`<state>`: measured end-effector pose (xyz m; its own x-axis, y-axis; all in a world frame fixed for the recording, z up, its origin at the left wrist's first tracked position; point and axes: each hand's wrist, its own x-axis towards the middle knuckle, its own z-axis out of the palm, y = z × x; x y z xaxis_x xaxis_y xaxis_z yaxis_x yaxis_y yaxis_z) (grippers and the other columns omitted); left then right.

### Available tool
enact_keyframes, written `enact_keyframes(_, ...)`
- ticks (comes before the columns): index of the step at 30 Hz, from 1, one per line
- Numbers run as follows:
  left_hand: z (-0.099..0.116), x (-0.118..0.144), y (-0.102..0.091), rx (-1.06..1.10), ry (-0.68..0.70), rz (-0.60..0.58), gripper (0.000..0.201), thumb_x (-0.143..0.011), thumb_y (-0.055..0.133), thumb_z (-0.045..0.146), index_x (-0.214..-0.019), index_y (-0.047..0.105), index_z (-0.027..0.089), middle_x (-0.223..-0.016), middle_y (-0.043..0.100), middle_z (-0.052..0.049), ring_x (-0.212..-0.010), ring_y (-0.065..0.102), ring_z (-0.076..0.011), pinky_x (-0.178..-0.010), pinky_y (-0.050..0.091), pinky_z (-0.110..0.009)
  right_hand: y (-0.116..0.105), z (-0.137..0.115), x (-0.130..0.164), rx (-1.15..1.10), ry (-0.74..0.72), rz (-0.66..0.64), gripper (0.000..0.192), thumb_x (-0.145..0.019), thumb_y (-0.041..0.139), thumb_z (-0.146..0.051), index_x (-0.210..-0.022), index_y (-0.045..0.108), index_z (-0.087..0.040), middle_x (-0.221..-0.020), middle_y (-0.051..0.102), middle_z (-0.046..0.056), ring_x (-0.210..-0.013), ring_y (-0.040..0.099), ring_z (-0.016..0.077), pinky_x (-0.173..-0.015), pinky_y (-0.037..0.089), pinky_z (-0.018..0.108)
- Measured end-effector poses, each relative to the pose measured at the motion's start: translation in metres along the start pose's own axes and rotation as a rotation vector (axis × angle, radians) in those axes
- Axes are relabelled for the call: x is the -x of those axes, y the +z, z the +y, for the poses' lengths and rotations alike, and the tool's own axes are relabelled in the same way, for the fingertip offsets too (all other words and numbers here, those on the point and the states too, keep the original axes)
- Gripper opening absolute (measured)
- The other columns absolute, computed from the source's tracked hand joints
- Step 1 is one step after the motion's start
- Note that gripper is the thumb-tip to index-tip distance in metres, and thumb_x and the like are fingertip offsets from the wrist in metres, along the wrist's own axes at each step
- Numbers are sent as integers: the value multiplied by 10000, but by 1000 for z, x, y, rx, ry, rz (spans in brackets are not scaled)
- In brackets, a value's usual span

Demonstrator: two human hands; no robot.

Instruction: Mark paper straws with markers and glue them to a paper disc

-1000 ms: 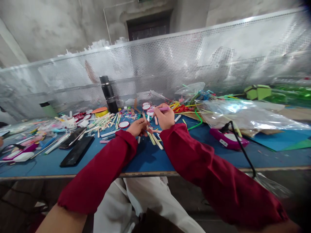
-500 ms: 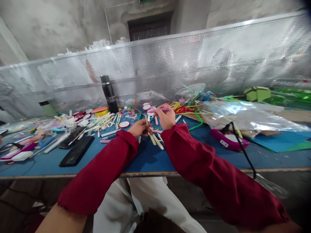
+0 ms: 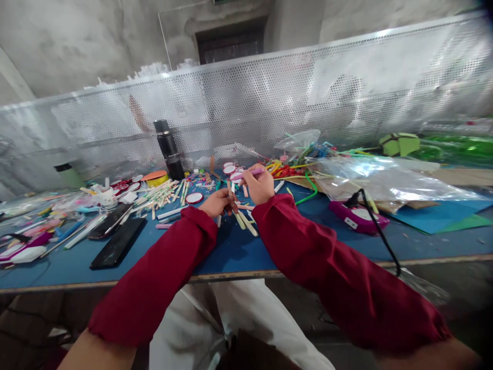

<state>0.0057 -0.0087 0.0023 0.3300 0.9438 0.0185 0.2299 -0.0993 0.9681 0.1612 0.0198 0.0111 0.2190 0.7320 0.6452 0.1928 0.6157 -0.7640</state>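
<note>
Black flask (image 3: 168, 149) upright at the back of the blue table (image 3: 231, 252), two dark phones (image 3: 113, 234) left, purple device (image 3: 356, 216) with black cord right, clear plastic bag (image 3: 381, 180), perhaps cardboard beneath

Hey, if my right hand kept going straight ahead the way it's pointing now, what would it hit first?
Probably the small white-and-red round discs lying just beyond your right hand, which holds a pink stick angled left and away. Depth is hard to judge; farther along that line stands the black flask.

Head cam, fwd & down, close over table (image 3: 231, 257)
</note>
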Motion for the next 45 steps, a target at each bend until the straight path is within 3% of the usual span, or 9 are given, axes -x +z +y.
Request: enact_keyframes(45, -4, -1, -1, -37, 40, -22, 82, -855, 554, 230, -852, 484, 187, -614, 646, -8, -438, 531, -99, -420, 268, -201, -1, -3, 0, 49, -6, 5, 163, -796, 551, -263, -642, 502, -240, -583, 617, -28, -574, 545, 154, -604, 393, 295)
